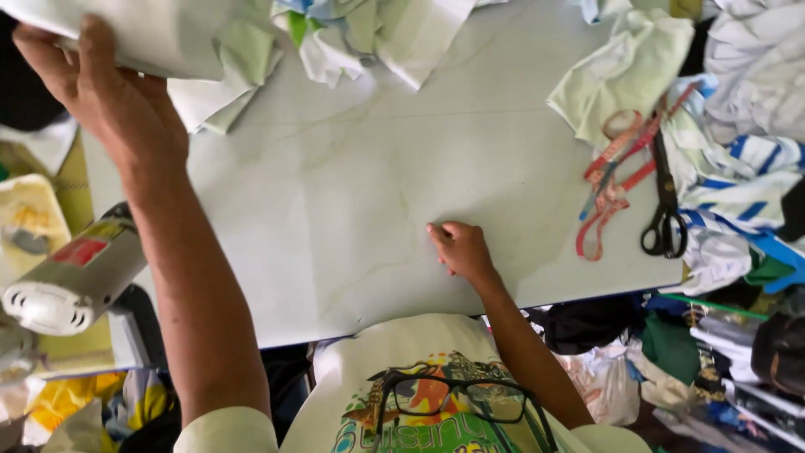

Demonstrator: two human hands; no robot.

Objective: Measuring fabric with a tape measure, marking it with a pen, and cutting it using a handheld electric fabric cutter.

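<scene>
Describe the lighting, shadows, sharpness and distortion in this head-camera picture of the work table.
Head view: soft, even light, with only a faint shadow under the right hand on the pale table; no hard glare. The left hand gripping white fabric looks oversized and slightly smeared near the frame edge, a wide-angle stretch. The black scissors and the glasses hanging on the shirt stay fairly crisp.

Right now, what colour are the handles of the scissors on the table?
Black. The scissors lie at the table's right edge beside red straps, seen in the head view.
</scene>
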